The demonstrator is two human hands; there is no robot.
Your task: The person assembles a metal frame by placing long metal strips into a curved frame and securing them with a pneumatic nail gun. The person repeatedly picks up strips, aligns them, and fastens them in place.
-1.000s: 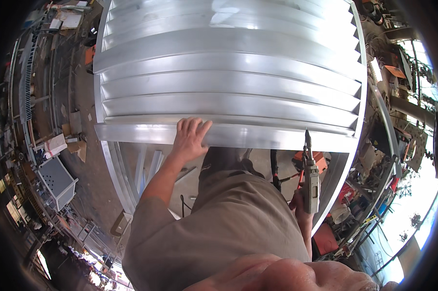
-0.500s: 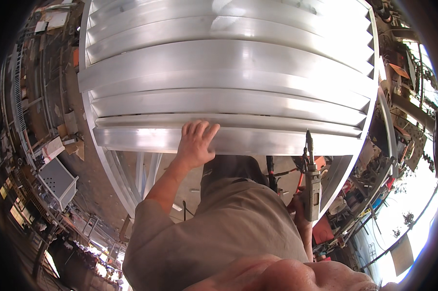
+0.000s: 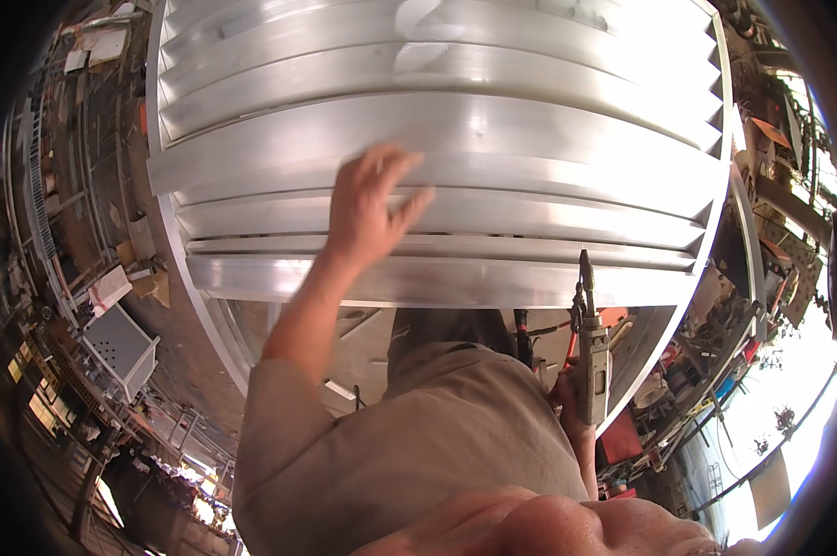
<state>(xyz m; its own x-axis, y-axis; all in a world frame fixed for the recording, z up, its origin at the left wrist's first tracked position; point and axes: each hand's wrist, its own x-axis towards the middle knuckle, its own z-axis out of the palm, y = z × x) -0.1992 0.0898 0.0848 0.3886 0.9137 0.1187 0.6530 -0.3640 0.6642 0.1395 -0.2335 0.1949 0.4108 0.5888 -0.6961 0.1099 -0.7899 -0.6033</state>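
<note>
- Grey-brown cloth, my shirt (image 3: 418, 435), fills the bottom of the view, dark trousers (image 3: 446, 329) showing past its hem.
- Right of my body, my right hand (image 3: 568, 394) is closed round a tool (image 3: 596, 371); the tool hides part of my fingers, so I cannot tell how each one sits.
- That tool points away from me, its narrow dark tip lying across the rail (image 3: 437, 286) in this view; whether they touch, I cannot tell.
- The rail, bright metal, runs left to right just in front of me, along the near end of the slats (image 3: 289, 215).
- Past the rail, my left hand (image 3: 370, 211) is over the slats, blurred, fingers loosely bent and parted, thumb standing off; I see nothing in its grip and cannot tell whether it touches metal.
- Farther on lies a wide strip (image 3: 493, 130), crossing the panel from side to side, with more slats beyond.
- Out to the left, well apart from the panel, sits a grey box (image 3: 122, 350) with small dark holes.
</note>
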